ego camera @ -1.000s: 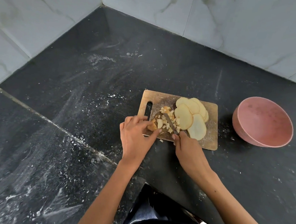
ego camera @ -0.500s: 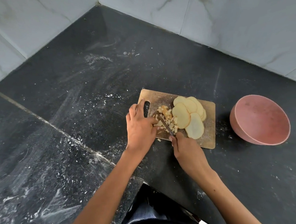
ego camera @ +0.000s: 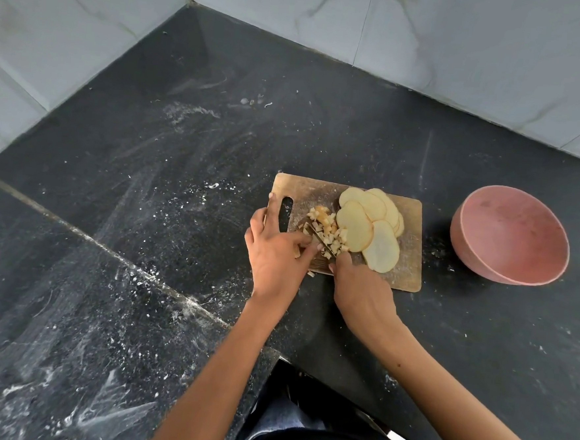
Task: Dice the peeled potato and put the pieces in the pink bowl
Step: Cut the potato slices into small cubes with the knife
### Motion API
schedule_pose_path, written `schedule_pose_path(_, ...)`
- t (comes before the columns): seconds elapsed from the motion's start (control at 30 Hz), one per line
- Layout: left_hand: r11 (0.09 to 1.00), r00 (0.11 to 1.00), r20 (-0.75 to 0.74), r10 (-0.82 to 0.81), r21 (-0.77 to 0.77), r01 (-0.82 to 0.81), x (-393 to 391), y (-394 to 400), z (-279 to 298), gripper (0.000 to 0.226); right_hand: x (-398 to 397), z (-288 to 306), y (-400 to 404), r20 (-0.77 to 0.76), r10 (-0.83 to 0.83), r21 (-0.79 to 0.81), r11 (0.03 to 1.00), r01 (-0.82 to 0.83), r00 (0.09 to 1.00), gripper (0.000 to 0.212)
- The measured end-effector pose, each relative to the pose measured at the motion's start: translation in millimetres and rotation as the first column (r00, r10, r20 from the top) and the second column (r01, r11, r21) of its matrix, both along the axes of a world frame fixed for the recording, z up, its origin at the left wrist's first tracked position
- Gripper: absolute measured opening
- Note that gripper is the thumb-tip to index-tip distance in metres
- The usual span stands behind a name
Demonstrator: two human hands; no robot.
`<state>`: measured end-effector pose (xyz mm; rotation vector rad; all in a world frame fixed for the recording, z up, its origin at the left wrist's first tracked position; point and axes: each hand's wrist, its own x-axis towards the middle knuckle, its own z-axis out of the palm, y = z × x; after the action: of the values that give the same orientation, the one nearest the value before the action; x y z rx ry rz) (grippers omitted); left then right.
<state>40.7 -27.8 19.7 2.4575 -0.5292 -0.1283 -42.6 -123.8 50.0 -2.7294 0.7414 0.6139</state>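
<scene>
At frame centre, the left hand (ego camera: 274, 249) rests with fingers spread on the board (ego camera: 407, 266) to steady it; the right hand (ego camera: 359, 290) grips the knife (ego camera: 320, 237) among dice (ego camera: 329, 231). Slices (ego camera: 367, 221) wait; the bowl (ego camera: 510, 235), right, holds nothing.

I can read no text, label, brand or number anywhere, not on the cutting board (ego camera: 405, 262) and not on the pink bowl (ego camera: 507, 235).

bare counter (ego camera: 429, 319) between cutting board (ego camera: 405, 276) and pink bowl (ego camera: 510, 235)
</scene>
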Motion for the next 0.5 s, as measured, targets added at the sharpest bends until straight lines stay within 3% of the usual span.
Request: schedule_pose_path(0.5,0.995,0.994,-0.044,0.099,-0.028,-0.1,-5.4,-9.1,-0.9,0.004,-15.4,2.4,-3.1,-0.032,-0.055,0.04,0.998,0.056,0.998,0.013)
